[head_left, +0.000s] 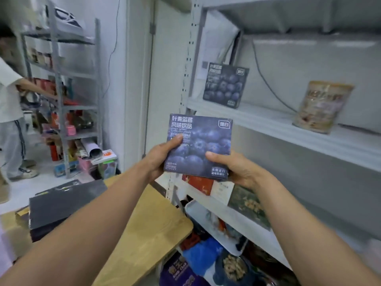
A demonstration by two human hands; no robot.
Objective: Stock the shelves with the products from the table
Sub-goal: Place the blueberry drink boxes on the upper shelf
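I hold a dark blue blueberry drink box (203, 141) upright in front of the white shelf unit. My left hand (160, 157) grips its lower left edge with the thumb on the front. My right hand (233, 168) grips its lower right corner, thumb across the front. A matching blueberry box (225, 85) stands upright on the upper shelf board (268, 124), behind and above the held one. A beige round tin (323, 106) stands further right on the same board. The wooden table (152, 228) lies below my arms.
Black and dark flat boxes (61, 205) lie on the table's left. The lower shelf holds a red box (198, 183) and other packages; bags and tubs sit below. A person in white stands far left at a grey rack (61, 100) full of goods.
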